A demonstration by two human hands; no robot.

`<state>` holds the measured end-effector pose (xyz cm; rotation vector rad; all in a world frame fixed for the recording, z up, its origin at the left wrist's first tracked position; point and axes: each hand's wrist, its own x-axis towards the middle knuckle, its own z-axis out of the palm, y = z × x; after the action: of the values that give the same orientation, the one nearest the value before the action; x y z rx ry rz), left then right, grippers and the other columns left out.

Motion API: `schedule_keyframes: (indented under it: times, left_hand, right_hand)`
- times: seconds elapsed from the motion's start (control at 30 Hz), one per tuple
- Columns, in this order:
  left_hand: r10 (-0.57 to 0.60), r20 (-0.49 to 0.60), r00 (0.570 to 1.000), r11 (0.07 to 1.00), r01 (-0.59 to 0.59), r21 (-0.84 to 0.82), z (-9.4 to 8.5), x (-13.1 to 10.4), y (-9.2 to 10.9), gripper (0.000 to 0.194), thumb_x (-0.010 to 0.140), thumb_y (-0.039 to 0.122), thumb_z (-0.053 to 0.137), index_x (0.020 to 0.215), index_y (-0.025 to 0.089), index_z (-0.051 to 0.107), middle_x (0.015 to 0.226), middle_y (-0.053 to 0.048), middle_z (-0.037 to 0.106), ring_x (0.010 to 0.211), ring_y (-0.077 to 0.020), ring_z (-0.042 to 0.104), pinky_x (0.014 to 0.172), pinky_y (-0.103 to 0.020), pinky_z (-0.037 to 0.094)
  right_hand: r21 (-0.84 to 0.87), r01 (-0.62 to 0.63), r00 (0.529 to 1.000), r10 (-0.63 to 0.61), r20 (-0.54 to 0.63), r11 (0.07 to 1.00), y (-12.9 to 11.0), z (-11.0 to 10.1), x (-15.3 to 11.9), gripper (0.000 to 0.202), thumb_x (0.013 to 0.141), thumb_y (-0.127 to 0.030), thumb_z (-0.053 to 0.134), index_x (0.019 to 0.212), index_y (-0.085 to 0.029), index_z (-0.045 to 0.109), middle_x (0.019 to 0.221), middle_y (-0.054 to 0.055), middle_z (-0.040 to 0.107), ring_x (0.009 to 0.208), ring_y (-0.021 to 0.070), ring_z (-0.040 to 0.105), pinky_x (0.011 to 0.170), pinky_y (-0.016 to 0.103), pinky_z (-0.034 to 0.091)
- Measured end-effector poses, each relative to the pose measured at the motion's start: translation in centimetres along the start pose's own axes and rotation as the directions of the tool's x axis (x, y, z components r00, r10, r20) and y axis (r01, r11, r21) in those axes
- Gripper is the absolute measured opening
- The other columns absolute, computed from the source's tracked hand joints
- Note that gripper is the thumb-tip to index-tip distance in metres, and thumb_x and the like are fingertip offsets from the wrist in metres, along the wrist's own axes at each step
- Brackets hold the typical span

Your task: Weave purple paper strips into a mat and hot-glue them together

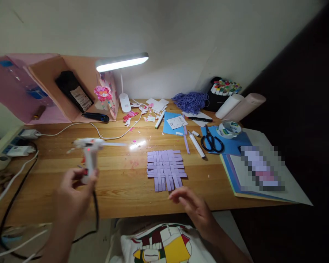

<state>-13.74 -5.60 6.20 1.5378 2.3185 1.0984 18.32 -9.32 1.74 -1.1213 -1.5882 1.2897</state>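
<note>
My left hand (75,190) is closed around the handle of a white glue gun (91,155), raised over the left part of the table. A clear glue stick (113,144) pokes out of the gun's back end, and a small red light glows on its body. Its nozzle points left, and a black cord hangs from the grip. A mat woven of purple paper strips (166,168) lies flat in the middle, with uneven strip ends. Just at its near edge hovers my right hand (193,210), fingers loosely bent, thumb apart, holding nothing I can see.
A lit desk lamp (123,63) stands behind among paper scraps. To the right are black scissors (211,141), a tape roll (229,129), a marker (197,144) and stacked paper sheets (285,190). Purple yarn (190,102) lies at the back. A power strip (5,149) with cables sits left.
</note>
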Motion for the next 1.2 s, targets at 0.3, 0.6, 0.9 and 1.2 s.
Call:
schedule_keyframes:
  times: [0.3, 0.6, 0.9, 1.2]
  left_hand:
    - [0.686, 0.146, 0.712, 0.681, -0.558, -0.474, 8.4, -12.4, 11.2, 0.014, 0.082, 0.024, 0.058, 0.092, 0.018, 0.052, 0.08, -0.005, 0.057, 0.076, -0.0169, 0.058, 0.061, -0.026, 0.051]
    - [0.742, 0.453, 0.495, 0.612, -0.776, -0.154, 10.5, -9.1, 6.2, 0.035, 0.094, 0.023, 0.04, 0.125, 0.009, 0.048, 0.121, -0.015, 0.059, 0.109, -0.0247, 0.057, 0.09, -0.038, 0.05]
    - [0.789, 0.491, 0.37, 0.462, -0.884, -0.076, 12.3, -8.7, 5.2, 0.032, 0.094, 0.023, 0.04, 0.116, 0.008, 0.058, 0.12, -0.014, 0.062, 0.108, -0.0237, 0.058, 0.087, -0.033, 0.051]
    - [0.76, 0.479, 0.44, 0.515, -0.857, -0.029, 12.7, -9.1, 6.7, 0.037, 0.091, 0.03, 0.048, 0.119, 0.006, 0.052, 0.11, -0.017, 0.063, 0.095, -0.0256, 0.062, 0.076, -0.035, 0.052]
  right_hand:
    - [0.4, -0.19, 0.934, 0.291, -0.208, 0.896, -2.4, 1.0, 1.1, 0.037, 0.081, -0.051, 0.059, 0.105, -0.024, 0.066, 0.102, 0.008, 0.07, 0.098, 0.0276, 0.065, 0.088, 0.043, 0.05]
    - [0.48, -0.177, 0.776, 0.422, -0.469, 0.859, 1.4, -1.4, -1.0, 0.023, 0.08, -0.04, 0.063, 0.092, -0.021, 0.061, 0.084, 0.004, 0.073, 0.066, 0.0195, 0.066, 0.056, 0.029, 0.05]
    - [0.501, -0.15, 0.807, 0.399, -0.436, 0.852, 1.6, -0.8, -0.5, 0.02, 0.081, -0.038, 0.061, 0.091, -0.02, 0.059, 0.081, 0.004, 0.071, 0.063, 0.017, 0.061, 0.055, 0.027, 0.046]
    - [0.507, -0.139, 0.793, 0.403, -0.458, 0.85, 1.9, -0.4, -0.4, 0.019, 0.081, -0.037, 0.059, 0.09, -0.02, 0.061, 0.074, 0.002, 0.07, 0.06, 0.0163, 0.058, 0.06, 0.029, 0.046]
